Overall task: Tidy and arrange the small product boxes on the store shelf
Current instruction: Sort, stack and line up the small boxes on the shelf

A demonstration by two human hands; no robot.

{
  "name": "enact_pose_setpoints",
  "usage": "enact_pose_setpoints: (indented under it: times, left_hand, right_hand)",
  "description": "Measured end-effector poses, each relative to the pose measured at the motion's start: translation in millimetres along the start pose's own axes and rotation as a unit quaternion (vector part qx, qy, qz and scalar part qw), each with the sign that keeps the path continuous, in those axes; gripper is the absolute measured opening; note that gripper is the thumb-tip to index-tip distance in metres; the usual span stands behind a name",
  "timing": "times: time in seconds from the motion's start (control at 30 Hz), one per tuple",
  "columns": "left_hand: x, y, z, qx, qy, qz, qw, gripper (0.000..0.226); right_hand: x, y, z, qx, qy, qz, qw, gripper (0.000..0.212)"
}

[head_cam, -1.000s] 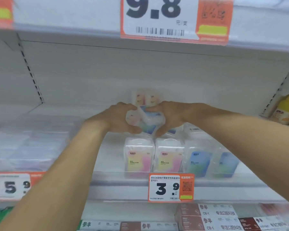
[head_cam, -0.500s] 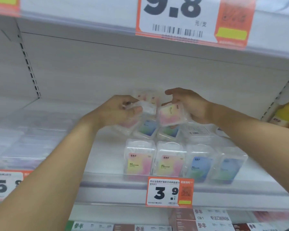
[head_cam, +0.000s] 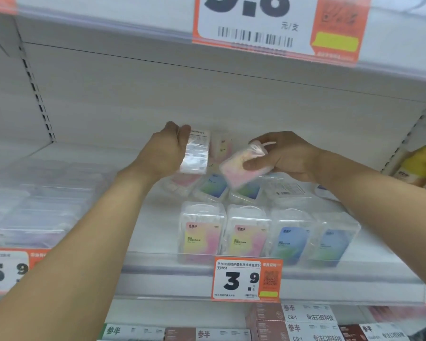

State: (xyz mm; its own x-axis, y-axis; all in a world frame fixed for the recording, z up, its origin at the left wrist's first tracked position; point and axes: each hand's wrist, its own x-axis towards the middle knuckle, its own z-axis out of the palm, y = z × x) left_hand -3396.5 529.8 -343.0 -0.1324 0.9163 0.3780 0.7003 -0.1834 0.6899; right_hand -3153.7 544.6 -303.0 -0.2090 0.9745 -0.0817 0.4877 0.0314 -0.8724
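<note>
With the left hand [head_cam: 162, 153] gripping a clear white-backed plastic box [head_cam: 196, 152] and the right hand [head_cam: 284, 156] a pink one [head_cam: 241, 168], either slick box could slip onto the jumbled boxes [head_cam: 214, 187] below.

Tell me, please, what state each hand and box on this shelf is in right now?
left hand: grips a clear box.
clear box: lifted, upright, printed back showing.
right hand: grips a pink box.
pink box: lifted, tilted.
front-row boxes: upright, side by side.
boxes behind them: lying jumbled.
</note>
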Motion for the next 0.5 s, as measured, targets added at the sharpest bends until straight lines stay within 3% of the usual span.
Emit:
enact_pose_setpoints:
  times: [0.13,0.23,0.33,0.4,0.5]
  left_hand:
    - [3.7,-6.0,-3.9,-0.101,-0.010,-0.007,0.995,0.039]
    - [0.4,-1.1,-8.2,-0.252,-0.042,-0.042,0.966,0.033]
    - [0.3,3.3,-10.9,-0.363,-0.055,-0.113,0.923,0.032]
    - [-1.7,5.7,-13.9,-0.415,-0.085,-0.164,0.891,0.041]
    - [-8.0,10.5,-20.7,-0.444,-0.209,-0.191,0.850,0.076]
  right_hand:
    - [-1.6,-8.0,-0.1,0.131,-0.011,-0.001,0.991,0.040]
    - [-6.2,-11.1,5.2,0.111,-0.027,-0.010,0.993,0.035]
    - [-12.4,-14.7,12.8,0.012,0.001,-0.027,1.000,0.037]
    - [-16.0,-17.1,15.3,-0.036,0.028,-0.041,0.998,0.046]
    - [-21.7,-20.4,16.5,-0.028,0.036,-0.052,0.998,0.051]
